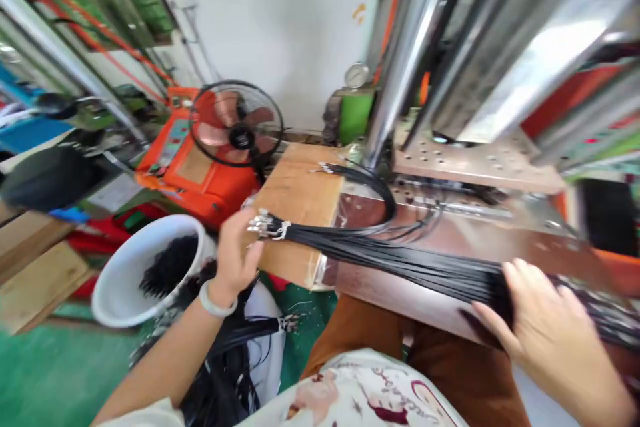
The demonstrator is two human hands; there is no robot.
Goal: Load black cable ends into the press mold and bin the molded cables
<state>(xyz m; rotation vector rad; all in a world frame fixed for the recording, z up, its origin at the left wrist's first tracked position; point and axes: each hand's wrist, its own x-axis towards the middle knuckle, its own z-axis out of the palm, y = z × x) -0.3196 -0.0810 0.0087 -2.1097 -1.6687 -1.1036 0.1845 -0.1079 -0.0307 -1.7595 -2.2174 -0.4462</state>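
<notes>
Strands of the black cable bundle (pixel 400 263) run across the reddish-brown work surface (pixel 387 283), their tied, metal-tipped end over the tan board (pixel 295 180). The right hand (pixel 550 320) grips the bundle from above, thumb along the near side; the left hand (pixel 233 257) is open beside the tips, thumb and fingers parted, though whether it touches them I cannot tell. Handling this well probably means a firm but not crushing right-hand hold, the strands kept parallel, and the left hand squaring the tips near the white tie (pixel 284 230) without tugging single ones; the looped strands (pixel 385 193) behind could snag. The white bucket (pixel 107 287) holds a dark tangled heap (pixel 170 267); black cords lie over the lower white container (pixel 273 363).
</notes>
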